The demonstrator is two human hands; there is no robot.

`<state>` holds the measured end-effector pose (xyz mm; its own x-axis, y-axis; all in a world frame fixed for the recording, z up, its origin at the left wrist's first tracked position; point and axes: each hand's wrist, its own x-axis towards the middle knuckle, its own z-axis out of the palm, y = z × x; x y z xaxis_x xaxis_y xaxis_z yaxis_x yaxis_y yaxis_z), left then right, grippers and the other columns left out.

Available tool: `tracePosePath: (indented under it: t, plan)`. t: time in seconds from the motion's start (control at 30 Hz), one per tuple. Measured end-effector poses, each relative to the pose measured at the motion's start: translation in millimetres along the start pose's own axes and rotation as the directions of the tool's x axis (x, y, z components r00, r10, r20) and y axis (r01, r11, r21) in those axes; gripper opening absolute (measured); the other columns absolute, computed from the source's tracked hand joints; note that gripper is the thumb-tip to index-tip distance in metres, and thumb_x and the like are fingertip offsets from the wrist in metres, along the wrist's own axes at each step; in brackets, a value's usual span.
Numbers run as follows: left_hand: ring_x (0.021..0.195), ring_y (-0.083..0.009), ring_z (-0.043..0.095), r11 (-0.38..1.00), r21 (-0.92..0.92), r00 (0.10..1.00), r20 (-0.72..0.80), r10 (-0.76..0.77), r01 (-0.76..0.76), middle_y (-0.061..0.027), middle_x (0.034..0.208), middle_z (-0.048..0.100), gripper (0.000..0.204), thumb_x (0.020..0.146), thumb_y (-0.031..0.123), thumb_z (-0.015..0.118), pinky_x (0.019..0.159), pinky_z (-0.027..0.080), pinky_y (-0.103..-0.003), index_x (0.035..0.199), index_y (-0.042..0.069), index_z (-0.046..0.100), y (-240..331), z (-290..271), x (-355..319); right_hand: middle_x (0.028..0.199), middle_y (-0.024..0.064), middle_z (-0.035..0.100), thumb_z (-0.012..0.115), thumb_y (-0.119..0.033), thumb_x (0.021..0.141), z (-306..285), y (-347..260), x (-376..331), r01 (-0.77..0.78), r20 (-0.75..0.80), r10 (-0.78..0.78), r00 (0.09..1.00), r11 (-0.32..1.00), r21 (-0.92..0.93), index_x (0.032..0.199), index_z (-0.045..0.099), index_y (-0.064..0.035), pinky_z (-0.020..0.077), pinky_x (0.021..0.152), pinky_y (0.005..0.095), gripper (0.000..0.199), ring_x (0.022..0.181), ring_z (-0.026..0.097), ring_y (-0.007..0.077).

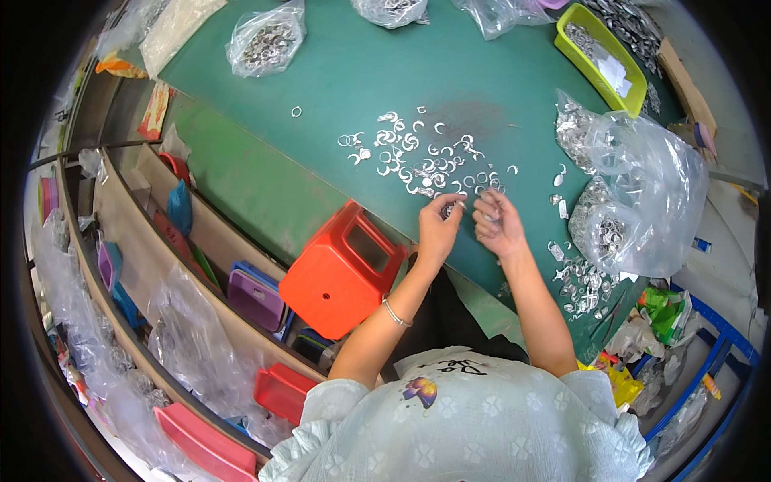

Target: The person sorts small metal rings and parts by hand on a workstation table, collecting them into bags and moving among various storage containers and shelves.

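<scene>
Both of my hands are over the near edge of the green tabletop [353, 76]. My left hand [436, 233] is closed, fingertips pinching a small silver metal piece [449, 210]. Just right of it, my right hand [499, 227] has its fingers curled together; whatever lies in them is too small to make out. Beyond the hands spreads a loose scatter of silver ring-like and crescent-shaped metal pieces [409, 142]. A single ring [296, 112] lies apart to the left.
Clear bags of metal pieces [601, 221] stand at right, beside a small heap of pieces [586, 281]. A yellow-green basket [570, 44] sits far right, another filled bag [267, 46] far left. An orange-red stool [329, 281] stands left, near shelves with colored bins [255, 296].
</scene>
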<state>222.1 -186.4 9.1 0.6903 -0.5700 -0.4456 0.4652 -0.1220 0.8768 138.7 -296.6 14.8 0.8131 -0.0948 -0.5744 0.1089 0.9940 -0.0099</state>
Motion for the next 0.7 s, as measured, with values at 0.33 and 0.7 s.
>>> tracePosePath:
  t: [0.33,0.7]
  plan:
    - [0.068,-0.0212,0.058,0.847,0.368,0.922,0.202,0.329,-0.383,-0.0115,0.089,0.055,0.015,0.079,-0.006,0.051,0.06,0.048,-0.028,0.092,-0.002,0.057,9.9,38.0,-30.9,0.056,-0.0023,0.046,0.05,-0.028,0.086,-6.0,13.2,-18.6,0.13,-0.262,-0.211,0.942,0.946,-0.296,0.071,0.05,-0.0125,0.0306,0.038,0.0211,0.022,0.044,0.04,0.0089]
    - [0.077,-0.0221,0.057,0.829,0.35,0.88,0.355,0.314,-0.437,-0.0116,0.093,0.053,0.019,0.075,-0.005,0.056,0.064,0.047,-0.029,0.094,-0.003,0.056,22.9,61.9,-49.5,0.075,0.0011,0.053,0.05,-0.024,0.084,-17.5,2.7,-38.4,0.228,-0.301,-0.281,0.911,0.953,-0.2,0.094,0.056,-0.0068,0.0407,0.054,0.0226,0.021,0.067,0.053,0.0114]
